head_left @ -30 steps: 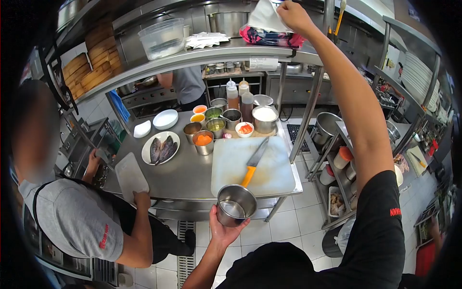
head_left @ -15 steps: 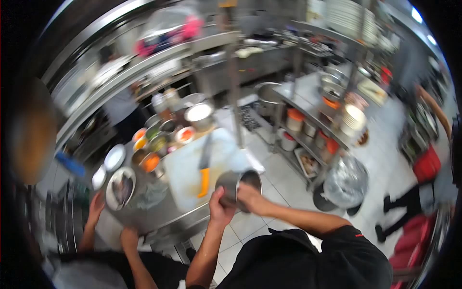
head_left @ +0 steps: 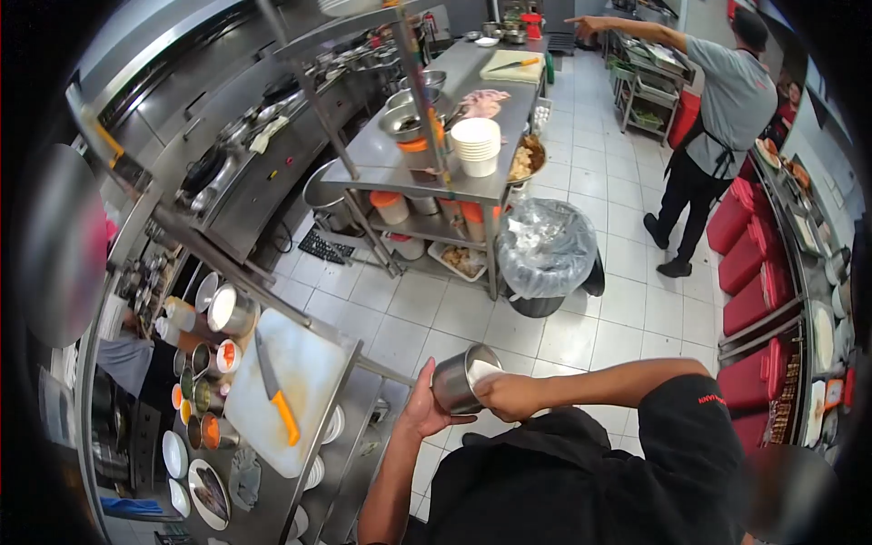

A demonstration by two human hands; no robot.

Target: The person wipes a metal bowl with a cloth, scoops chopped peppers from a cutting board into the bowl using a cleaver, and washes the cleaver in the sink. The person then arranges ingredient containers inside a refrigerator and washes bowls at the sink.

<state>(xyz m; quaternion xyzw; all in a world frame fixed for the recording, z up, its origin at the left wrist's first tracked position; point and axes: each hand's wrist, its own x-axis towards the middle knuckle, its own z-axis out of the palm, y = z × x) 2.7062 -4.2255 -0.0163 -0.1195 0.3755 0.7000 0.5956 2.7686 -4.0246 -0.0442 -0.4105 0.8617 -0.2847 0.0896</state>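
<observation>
A steel container [head_left: 454, 385] is held tilted in front of my body, its mouth turned to the right. My left hand [head_left: 423, 407] grips it from the left, thumb up along the side and fingers underneath. At the mouth, my right hand [head_left: 510, 396] is closed on a white cloth [head_left: 482, 371], which sits partly inside; whether it is cloth or paper is hard to tell. Left of my hands, a knife with an orange handle [head_left: 284, 416] lies on a white cutting board [head_left: 252, 386], touched by neither hand.
Small pots of ingredients [head_left: 211, 429] and an oval plate with a fish [head_left: 210, 493] stand beside the board. Ahead are a steel table [head_left: 363, 150] and a bin lined with clear plastic [head_left: 548, 250]. A person in grey [head_left: 727, 100] points left near red bins [head_left: 758, 277].
My view has swung to the right, so the board and knife now sit further left. Both hands still hold the container, and the white cloth at its mouth now shows.
</observation>
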